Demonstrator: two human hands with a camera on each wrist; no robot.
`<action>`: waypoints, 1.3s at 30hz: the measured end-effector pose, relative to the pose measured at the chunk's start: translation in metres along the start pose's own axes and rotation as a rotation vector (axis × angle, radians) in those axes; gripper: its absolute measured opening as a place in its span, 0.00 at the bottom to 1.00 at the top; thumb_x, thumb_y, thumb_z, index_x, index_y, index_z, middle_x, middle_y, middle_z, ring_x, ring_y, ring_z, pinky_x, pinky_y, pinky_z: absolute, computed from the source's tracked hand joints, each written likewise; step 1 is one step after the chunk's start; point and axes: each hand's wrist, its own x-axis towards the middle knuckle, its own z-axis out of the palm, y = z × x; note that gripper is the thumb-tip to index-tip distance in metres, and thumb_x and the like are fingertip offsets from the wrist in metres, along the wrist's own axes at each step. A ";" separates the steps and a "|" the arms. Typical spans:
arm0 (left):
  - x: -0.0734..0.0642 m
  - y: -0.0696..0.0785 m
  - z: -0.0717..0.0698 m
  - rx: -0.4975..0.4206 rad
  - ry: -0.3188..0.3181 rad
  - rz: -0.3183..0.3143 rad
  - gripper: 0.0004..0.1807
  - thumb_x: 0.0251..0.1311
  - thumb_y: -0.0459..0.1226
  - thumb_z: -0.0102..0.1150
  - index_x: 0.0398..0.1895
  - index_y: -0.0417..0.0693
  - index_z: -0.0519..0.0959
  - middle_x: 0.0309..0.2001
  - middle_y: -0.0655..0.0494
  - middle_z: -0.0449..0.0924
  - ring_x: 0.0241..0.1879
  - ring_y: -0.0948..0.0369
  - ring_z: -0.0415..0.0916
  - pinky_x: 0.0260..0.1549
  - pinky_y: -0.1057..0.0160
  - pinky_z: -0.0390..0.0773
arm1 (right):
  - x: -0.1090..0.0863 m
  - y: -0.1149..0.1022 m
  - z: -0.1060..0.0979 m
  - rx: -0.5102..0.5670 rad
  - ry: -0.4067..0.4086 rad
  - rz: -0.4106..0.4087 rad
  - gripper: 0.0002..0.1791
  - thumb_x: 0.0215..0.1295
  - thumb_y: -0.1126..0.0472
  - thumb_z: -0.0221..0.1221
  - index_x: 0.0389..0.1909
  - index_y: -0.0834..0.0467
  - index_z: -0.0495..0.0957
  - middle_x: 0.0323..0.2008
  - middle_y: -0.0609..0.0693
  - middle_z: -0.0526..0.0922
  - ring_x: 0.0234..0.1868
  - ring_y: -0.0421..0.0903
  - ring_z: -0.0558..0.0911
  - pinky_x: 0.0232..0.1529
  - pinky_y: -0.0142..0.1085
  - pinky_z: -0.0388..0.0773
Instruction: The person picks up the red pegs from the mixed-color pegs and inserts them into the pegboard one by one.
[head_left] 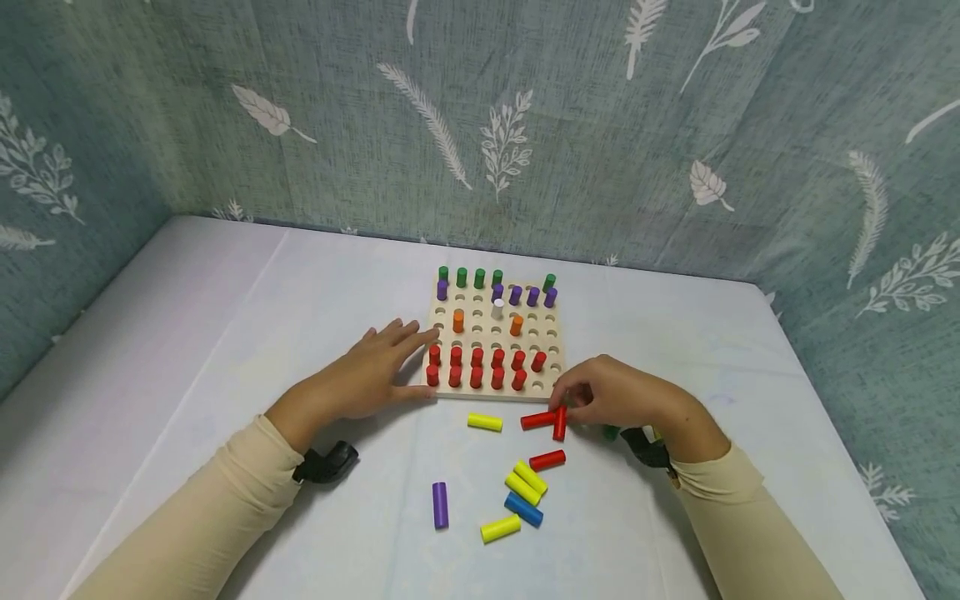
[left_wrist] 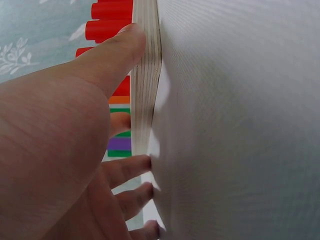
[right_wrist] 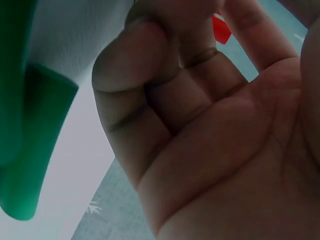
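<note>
A wooden pegboard (head_left: 495, 396) lies in the middle of the table. My left hand (head_left: 375, 371) rests at its left side with spread fingers, and the left wrist view shows the thumb on the board's edge (left_wrist: 145, 95). Just off the near right corner, my right hand (head_left: 622, 392) pinches a red peg (head_left: 560, 423) between thumb and fingertips. Another red peg (head_left: 536, 421) lies right beside it. Curled fingers hide most of the pinch in the right wrist view. Two rows of red pegs (head_left: 476, 377) stand in the board's near part.
Green pegs (head_left: 479, 278), purple pegs (head_left: 515, 295), two orange pegs (head_left: 458, 321) and a white peg (head_left: 498, 309) stand farther back. Loose yellow pegs (head_left: 484, 422), a red peg (head_left: 547, 460), a blue peg (head_left: 523, 509) and a purple peg (head_left: 440, 505) lie in front. Green pegs (right_wrist: 42, 145) lie beneath the right wrist.
</note>
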 end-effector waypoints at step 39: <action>0.000 0.000 0.004 -0.006 0.004 -0.009 0.49 0.57 0.58 0.67 0.79 0.58 0.55 0.78 0.40 0.53 0.78 0.40 0.45 0.74 0.36 0.45 | 0.001 -0.005 -0.004 0.023 0.176 0.037 0.08 0.61 0.63 0.66 0.41 0.52 0.80 0.31 0.46 0.81 0.26 0.43 0.76 0.27 0.34 0.78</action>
